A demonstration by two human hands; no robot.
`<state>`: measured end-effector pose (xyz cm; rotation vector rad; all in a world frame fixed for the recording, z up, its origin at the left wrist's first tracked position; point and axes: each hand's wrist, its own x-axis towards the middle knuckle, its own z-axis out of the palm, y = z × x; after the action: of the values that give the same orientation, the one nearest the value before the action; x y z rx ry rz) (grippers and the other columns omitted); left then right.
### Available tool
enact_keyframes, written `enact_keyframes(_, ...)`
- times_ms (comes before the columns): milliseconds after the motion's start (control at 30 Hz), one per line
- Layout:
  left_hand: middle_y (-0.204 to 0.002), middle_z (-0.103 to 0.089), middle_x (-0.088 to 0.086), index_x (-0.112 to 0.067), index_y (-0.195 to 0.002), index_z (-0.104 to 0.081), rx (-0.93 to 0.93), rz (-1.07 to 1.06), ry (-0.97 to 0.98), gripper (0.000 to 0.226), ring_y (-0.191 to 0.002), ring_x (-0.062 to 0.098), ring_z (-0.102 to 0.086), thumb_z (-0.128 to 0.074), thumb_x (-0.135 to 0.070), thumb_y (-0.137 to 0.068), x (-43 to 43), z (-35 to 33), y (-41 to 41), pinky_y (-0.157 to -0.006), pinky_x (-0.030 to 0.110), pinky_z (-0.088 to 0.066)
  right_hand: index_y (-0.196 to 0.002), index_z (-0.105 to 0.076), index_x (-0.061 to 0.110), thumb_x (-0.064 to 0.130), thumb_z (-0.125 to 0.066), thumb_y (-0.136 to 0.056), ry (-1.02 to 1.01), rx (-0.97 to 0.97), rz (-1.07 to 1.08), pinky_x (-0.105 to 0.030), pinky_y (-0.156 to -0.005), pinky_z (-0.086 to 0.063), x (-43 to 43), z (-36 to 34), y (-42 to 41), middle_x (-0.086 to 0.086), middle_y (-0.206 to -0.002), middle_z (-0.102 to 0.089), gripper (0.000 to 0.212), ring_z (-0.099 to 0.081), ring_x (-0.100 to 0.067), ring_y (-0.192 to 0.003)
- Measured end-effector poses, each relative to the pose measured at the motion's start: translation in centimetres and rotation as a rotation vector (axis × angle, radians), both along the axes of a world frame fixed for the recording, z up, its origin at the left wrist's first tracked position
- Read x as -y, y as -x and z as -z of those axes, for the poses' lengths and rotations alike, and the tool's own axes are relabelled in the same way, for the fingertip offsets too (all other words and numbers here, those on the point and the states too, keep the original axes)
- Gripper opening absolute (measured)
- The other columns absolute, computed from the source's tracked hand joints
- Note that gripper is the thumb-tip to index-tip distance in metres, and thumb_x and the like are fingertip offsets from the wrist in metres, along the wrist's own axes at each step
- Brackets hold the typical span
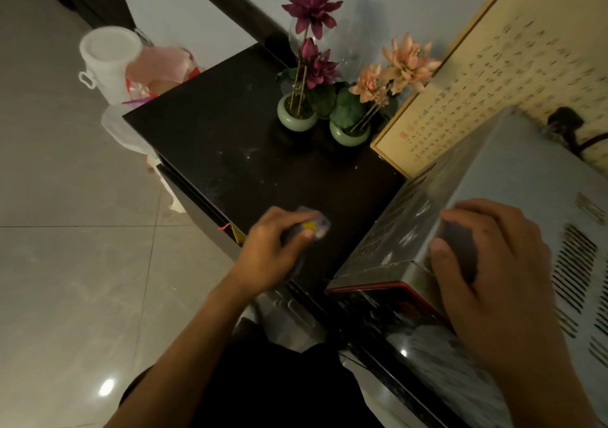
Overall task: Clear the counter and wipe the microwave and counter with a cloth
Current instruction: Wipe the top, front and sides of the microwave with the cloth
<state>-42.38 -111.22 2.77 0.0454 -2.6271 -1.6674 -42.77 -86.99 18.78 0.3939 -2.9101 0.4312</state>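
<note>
Black counter (pixel 210 138) fills the middle, with the microwave (pixel 513 177) at its right end. Right hand (pixel 493 263) cups the microwave's top corner, fingers curled; whether it holds anything, I cannot tell. Left hand (pixel 273 250) clutches the cloth (pixel 317 226), pressed on the counter's near edge.

blurred cloth (pixel 315 226), microwave (pixel 513 177) cut off at right

Columns of brush-written characters cover the framed panel (pixel 493 65), but all are too blurred to read.
</note>
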Motion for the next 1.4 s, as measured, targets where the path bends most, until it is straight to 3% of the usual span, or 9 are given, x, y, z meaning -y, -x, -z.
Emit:
enact_keyframes(167, -0.117, -0.061, 0.007, -0.018, -0.134, -0.064, -0.150, 0.122, -0.489, 0.033, -0.107, 0.021, -0.061, -0.057, -0.022, -0.102, -5.4, -5.6, -2.4, -0.093, 0.026, -0.048, -0.120, -0.056, 0.014, 0.045, -0.045, -0.090, 0.007, 0.004, -0.008, -0.041, -0.089, -0.034, -0.1, 0.0, 0.0, -0.007, -0.127, -0.048, 0.045, -0.045, -0.024, -0.110)
enact_keyframes(267, -0.116, -0.060, 0.008, -0.019, -0.136, -0.064, -0.172, 0.158, -0.497, 0.034, -0.106, 0.020, -0.060, -0.055, -0.023, -0.103, -7.2, -5.3, -3.0, -0.092, 0.028, -0.049, -0.120, -0.057, 0.014, 0.044, -0.046, -0.090, 0.004, -0.001, -0.006, -0.039, -0.091, -0.032, 0.0, -0.1, 0.0, -0.007, -0.128, -0.048, 0.044, -0.045, -0.025, -0.111)
enact_keyframes(467, -0.109, -0.056, -0.008, -0.046, -0.133, -0.060, 0.133, 0.190, -0.119, 0.032, -0.099, 0.005, -0.057, -0.054, -0.039, -0.102, -5.6, 0.4, -1.9, -0.091, 0.042, -0.052, -0.120, -0.057, 0.013, 0.045, -0.045, -0.089, 0.008, -0.001, -0.006, -0.041, -0.091, -0.035, 0.2, -0.2, -0.1, -0.007, -0.127, -0.049, 0.045, -0.046, -0.025, -0.111)
enact_keyframes(700, -0.112, -0.057, 0.007, -0.022, -0.135, -0.063, -0.168, 0.151, -0.539, 0.032, -0.100, 0.018, -0.060, -0.054, -0.020, -0.104, -7.5, -4.8, -2.5, -0.089, 0.028, -0.050, -0.119, -0.059, 0.009, 0.041, -0.045, -0.089, -0.007, -0.022, -0.014, -0.031, -0.091, -0.026, 0.6, -0.4, 0.0, -0.011, -0.127, -0.051, 0.046, -0.045, -0.027, -0.110)
enact_keyframes(867, -0.115, -0.062, -0.006, -0.040, -0.133, -0.062, 0.037, 0.153, -0.273, 0.033, -0.105, 0.009, -0.059, -0.050, -0.046, -0.103, -6.5, 1.4, -2.2, -0.091, 0.031, -0.052, -0.118, -0.059, 0.010, 0.042, -0.044, -0.090, -0.009, -0.013, -0.006, -0.038, -0.094, -0.029, 0.7, -0.5, 0.0, -0.009, -0.127, -0.050, 0.046, -0.044, -0.024, -0.113)
enact_keyframes(1000, -0.119, -0.065, -0.015, -0.042, -0.128, -0.062, 0.229, 0.275, -0.058, 0.030, -0.106, -0.001, -0.055, -0.046, -0.049, -0.104, -5.3, 5.7, -1.8, -0.094, 0.037, -0.051, -0.118, -0.058, 0.010, 0.044, -0.044, -0.090, -0.009, -0.011, -0.005, -0.036, -0.094, -0.028, 0.7, -0.4, 0.1, -0.009, -0.127, -0.050, 0.047, -0.043, -0.022, -0.112)
enact_keyframes(1167, -0.116, -0.065, -0.006, -0.041, -0.125, -0.063, 0.371, 0.256, -0.043, 0.030, -0.107, 0.007, -0.058, -0.042, -0.049, -0.105, -6.0, 5.5, -0.7, -0.099, 0.042, -0.050, -0.118, -0.057, 0.011, 0.044, -0.043, -0.089, -0.006, -0.007, -0.007, -0.037, -0.094, -0.027, 0.7, -0.5, 0.1, -0.009, -0.126, -0.050, 0.046, -0.043, -0.023, -0.111)
enact_keyframes(1300, -0.112, -0.060, -0.013, -0.042, -0.131, -0.062, 0.156, 0.206, -0.256, 0.029, -0.106, 0.001, -0.057, -0.048, -0.038, -0.106, -6.8, 1.7, 0.0, -0.097, 0.031, -0.049, -0.119, -0.057, 0.011, 0.042, -0.044, -0.090, -0.009, -0.011, -0.016, -0.032, -0.093, -0.025, 0.8, -0.6, 0.1, -0.009, -0.126, -0.049, 0.044, -0.044, -0.024, -0.111)
enact_keyframes(1400, -0.113, -0.057, -0.003, -0.028, -0.136, -0.062, -0.137, 0.171, -0.382, 0.033, -0.103, 0.015, -0.059, -0.051, -0.028, -0.105, -7.7, -1.3, -0.3, -0.090, 0.033, -0.050, -0.119, -0.056, 0.012, 0.041, -0.046, -0.089, -0.015, -0.007, -0.020, -0.032, -0.092, -0.025, 0.6, -0.6, 0.1, -0.008, -0.128, -0.048, 0.043, -0.044, -0.025, -0.112)
